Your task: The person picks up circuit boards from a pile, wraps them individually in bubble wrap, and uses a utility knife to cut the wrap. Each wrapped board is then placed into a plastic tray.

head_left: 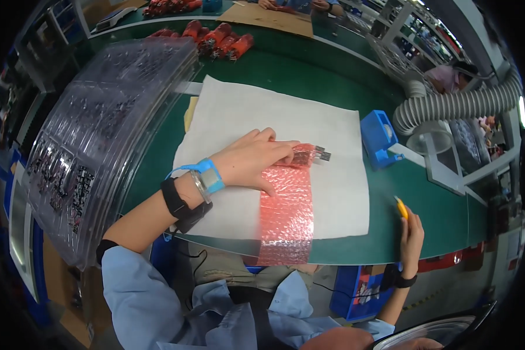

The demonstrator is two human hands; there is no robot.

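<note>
A strip of pink-red bubble wrap (286,219) lies on a white sheet (233,105), its near end hanging over the table edge. Its far end is rolled around small flat parts, whose metal ends (323,154) stick out to the right. My left hand (251,158) is closed on that rolled end from the left, thumb lower down on the strip. Wrist straps circle that arm. At the right table edge my right hand (412,236) grips a slim yellow tool (401,207) pointing up; its exact kind is unclear.
A blue tape dispenser (380,139) stands right of the sheet. Stacked clear plastic trays (99,116) with small parts fill the left side. Red-wrapped bundles (216,42) lie at the back. A grey ribbed hose (461,106) reaches in from the right. Another person's hands show beyond.
</note>
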